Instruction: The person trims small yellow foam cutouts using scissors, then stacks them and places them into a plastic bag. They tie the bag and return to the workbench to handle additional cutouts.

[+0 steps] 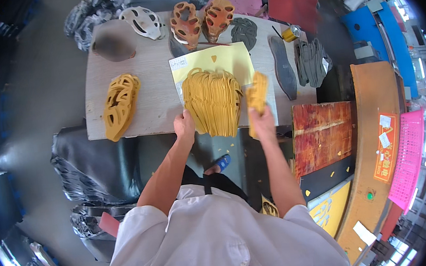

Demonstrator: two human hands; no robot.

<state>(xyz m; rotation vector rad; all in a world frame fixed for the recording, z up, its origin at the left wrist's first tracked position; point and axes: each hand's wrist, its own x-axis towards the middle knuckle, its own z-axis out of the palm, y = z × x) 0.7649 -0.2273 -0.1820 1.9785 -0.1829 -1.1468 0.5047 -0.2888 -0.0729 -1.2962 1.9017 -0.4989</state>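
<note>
A thick stack of yellow cut-out shoe-upper pieces (213,102) stands on edge in a fanned row at the table's near edge. My left hand (185,127) grips its lower left side, the thumb upward and some fingers hidden. To the right of the stack, my right hand (263,122) is closed around a thin bundle of the same yellow pieces (257,93), held upright and apart from the stack. Under the stack lies a pale yellow sheet (239,56) with a small yellow scrap (213,58) on it. Another yellow bundle (120,106) lies at the left of the table (156,107).
Along the table's far side are a white openwork upper (142,23), two brown openwork shoes (185,25), and dark grey cut pieces (244,32). A dark sole (282,67), a grey bundle (311,62) and a gold tin (291,33) lie right. Black sheet material (98,162) hangs below left.
</note>
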